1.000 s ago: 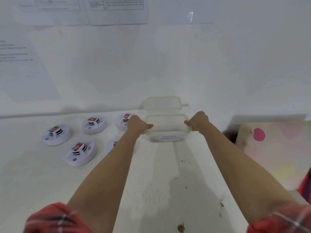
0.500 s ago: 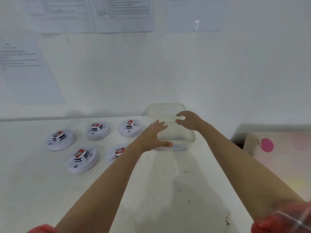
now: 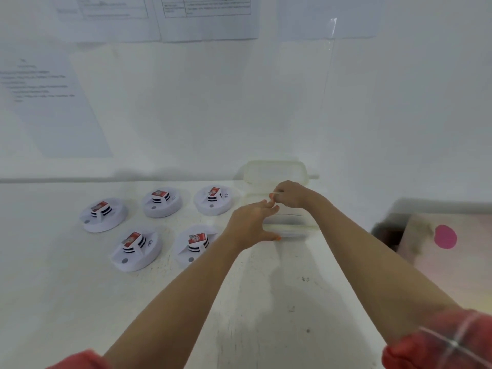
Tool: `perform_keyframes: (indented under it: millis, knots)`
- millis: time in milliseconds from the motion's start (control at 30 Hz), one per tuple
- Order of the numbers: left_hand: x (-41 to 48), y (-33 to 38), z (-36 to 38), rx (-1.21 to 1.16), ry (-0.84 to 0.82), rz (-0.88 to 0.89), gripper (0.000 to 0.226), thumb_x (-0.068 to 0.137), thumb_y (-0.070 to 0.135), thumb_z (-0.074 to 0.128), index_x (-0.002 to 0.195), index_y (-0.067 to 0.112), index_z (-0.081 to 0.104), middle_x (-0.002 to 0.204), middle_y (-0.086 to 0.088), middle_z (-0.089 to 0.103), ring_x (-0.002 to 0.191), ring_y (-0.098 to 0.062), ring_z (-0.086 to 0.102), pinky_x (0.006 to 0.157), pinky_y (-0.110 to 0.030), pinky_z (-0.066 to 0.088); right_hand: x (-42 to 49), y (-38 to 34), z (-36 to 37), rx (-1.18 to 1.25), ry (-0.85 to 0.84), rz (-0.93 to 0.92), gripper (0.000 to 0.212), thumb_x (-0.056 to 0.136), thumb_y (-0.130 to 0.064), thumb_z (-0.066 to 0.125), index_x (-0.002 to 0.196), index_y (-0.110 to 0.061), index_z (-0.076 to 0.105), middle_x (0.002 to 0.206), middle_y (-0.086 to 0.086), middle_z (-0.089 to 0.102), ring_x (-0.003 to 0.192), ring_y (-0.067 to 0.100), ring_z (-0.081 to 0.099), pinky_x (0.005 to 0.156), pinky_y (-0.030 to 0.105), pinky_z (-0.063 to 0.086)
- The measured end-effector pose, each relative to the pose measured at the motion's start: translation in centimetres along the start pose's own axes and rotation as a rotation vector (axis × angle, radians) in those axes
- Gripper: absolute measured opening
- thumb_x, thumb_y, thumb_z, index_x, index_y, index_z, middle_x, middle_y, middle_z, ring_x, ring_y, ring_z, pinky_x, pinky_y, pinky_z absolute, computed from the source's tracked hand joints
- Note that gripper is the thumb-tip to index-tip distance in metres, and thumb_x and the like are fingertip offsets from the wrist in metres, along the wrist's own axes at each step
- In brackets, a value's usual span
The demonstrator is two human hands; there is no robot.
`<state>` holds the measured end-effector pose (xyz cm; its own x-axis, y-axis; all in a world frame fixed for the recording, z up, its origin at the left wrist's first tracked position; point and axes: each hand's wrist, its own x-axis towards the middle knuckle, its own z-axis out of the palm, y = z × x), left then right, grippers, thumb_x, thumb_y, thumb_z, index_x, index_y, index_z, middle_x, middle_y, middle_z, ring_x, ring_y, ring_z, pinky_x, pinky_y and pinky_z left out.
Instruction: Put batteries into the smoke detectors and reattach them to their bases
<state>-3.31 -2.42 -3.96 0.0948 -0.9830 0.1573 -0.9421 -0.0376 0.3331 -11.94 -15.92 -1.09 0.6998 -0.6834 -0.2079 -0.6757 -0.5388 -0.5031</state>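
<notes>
Left grip: the left hand (image 3: 250, 226) wide, fingers straight, reaching over the near left corner of the clear container (image 3: 290, 227); thumb low by the near rim; holding nothing.
Right grip: the right hand (image 3: 291, 194) narrow, fingers curled at the container's far left rim; pinching the rim or something small there, cannot tell through the blur.
Smoke detectors (image 3: 135, 247): five on the table (image 3: 80, 302), left of the container, three in a rear row and two nearer; none touched; nearest one just beside the left forearm.
Batteries (image 3: 132, 239): red-labelled, one on the raised centre of each detector; fully seated or not, cannot tell.
Handling, detectors: probably light, stiff moulded plastic with smooth, slightly slippery domes; best taken around the round outer rim, not by the raised centre or the battery.
Handling, container: likely thin, light and flexible; apt to slide on the table if pushed from one side only, so worth steadying with one hand.
Lid (image 3: 275, 170): open, standing up behind the container against the wall.
Edges: wall close behind the container and the rear row; table edge to the right, with a pink-dotted surface (image 3: 446, 237) beyond it.
Open room: broad bare table in front of the detectors, toward the body; little room rearward.
</notes>
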Motion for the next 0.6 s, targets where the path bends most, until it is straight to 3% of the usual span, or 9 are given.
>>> perform_keyframes:
  millis: [67, 133, 200, 300, 500, 600]
  knots:
    - [0.0, 0.0, 0.2, -0.012, 0.021, -0.007, 0.066, 0.081, 0.039, 0.069, 0.139, 0.025, 0.044, 0.152, 0.008, 0.032, 0.141, -0.008, 0.027, 0.106, -0.026, 0.031, -0.1, -0.3, 0.0, -0.016, -0.022, 0.021, 0.042, 0.095, -0.026, 0.045, 0.101, 0.013, 0.059, 0.085, 0.018, 0.052, 0.078, 0.022, 0.044, 0.066, 0.029, 0.033]
    - [0.0, 0.0, 0.3, -0.02, 0.027, -0.017, 0.065, 0.081, 0.04, 0.069, 0.139, 0.025, 0.044, 0.152, 0.009, 0.032, 0.141, -0.008, 0.027, 0.106, -0.026, 0.03, 0.0, -0.2, 0.0, -0.012, -0.016, 0.027, 0.039, 0.095, -0.026, 0.045, 0.096, 0.01, 0.06, 0.089, 0.023, 0.055, 0.079, 0.024, 0.048, 0.068, 0.031, 0.036]
    - [0.1, -0.1, 0.3, -0.026, 0.027, -0.023, 0.066, 0.08, 0.04, 0.07, 0.139, 0.026, 0.044, 0.152, 0.009, 0.033, 0.141, -0.008, 0.027, 0.106, -0.026, 0.03, 0.0, -0.1, 0.1, -0.005, -0.006, 0.016, 0.038, 0.095, -0.027, 0.044, 0.103, 0.006, 0.061, 0.107, 0.022, 0.063, 0.094, 0.03, 0.058, 0.082, 0.037, 0.044]
    - [0.1, -0.1, 0.1, -0.026, 0.013, -0.022, 0.068, 0.08, 0.04, 0.07, 0.141, 0.025, 0.043, 0.152, 0.008, 0.032, 0.142, -0.009, 0.026, 0.108, -0.027, 0.029, 0.0, 0.1, 0.2, -0.019, -0.005, -0.005, 0.036, 0.096, -0.029, 0.04, 0.108, -0.002, 0.062, 0.115, 0.012, 0.062, 0.107, 0.027, 0.056, 0.094, 0.039, 0.042]
    - [-0.6, -0.3, -0.6, -0.088, -0.021, 0.014, 0.068, 0.083, 0.047, 0.063, 0.143, 0.024, 0.04, 0.155, 0.008, 0.024, 0.144, -0.01, 0.018, 0.113, -0.028, 0.02, -0.2, 0.5, 0.3, -0.027, 0.074, -0.041, 0.022, 0.094, -0.028, 0.043, 0.093, -0.013, 0.059, 0.102, 0.002, 0.058, 0.101, 0.022, 0.053, 0.087, 0.033, 0.04]
    - [-1.3, -1.0, -1.4, -0.137, 0.063, -0.019, 0.049, 0.09, 0.044, 0.055, 0.135, 0.025, 0.05, 0.152, 0.007, 0.034, 0.143, -0.008, 0.021, 0.111, -0.024, 0.018, -0.9, 0.1, 0.3, -0.07, 0.171, -0.069, 0.032, 0.097, -0.026, 0.04, 0.112, -0.006, 0.061, 0.119, 0.006, 0.06, 0.115, 0.024, 0.053, 0.099, 0.036, 0.04]
